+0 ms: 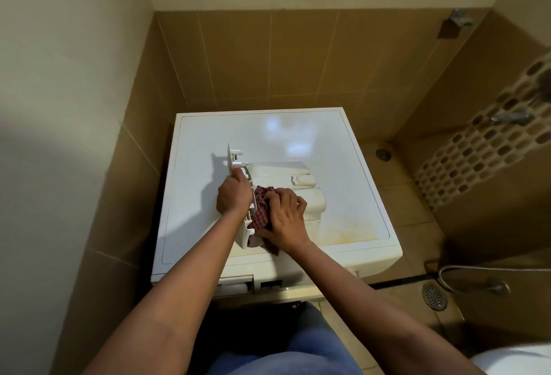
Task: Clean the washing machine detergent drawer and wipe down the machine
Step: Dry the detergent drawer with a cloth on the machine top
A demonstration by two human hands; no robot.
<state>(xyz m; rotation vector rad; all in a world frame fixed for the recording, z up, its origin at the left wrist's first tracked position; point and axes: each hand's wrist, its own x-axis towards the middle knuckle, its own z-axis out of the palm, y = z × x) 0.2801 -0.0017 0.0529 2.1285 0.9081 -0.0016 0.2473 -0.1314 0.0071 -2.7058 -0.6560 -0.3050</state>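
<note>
Two hands cover much of the drawer (287, 176): left hand (234, 197) grips its front, right hand (286, 219) clutches the cloth (261, 210).

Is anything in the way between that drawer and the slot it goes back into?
Nothing visible. The drawer lies on the machine's top, the left hand gripping its front, the right hand holding a checked cloth against it. The slot below looks open.

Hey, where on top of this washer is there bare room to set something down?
Bare: the back strip of the machine top, between the drawer and the tiled wall; the right side, drawer to edge; a narrower strip left of the left hand. Crowded: centre front, with right hand, cloth and drawer.
</note>
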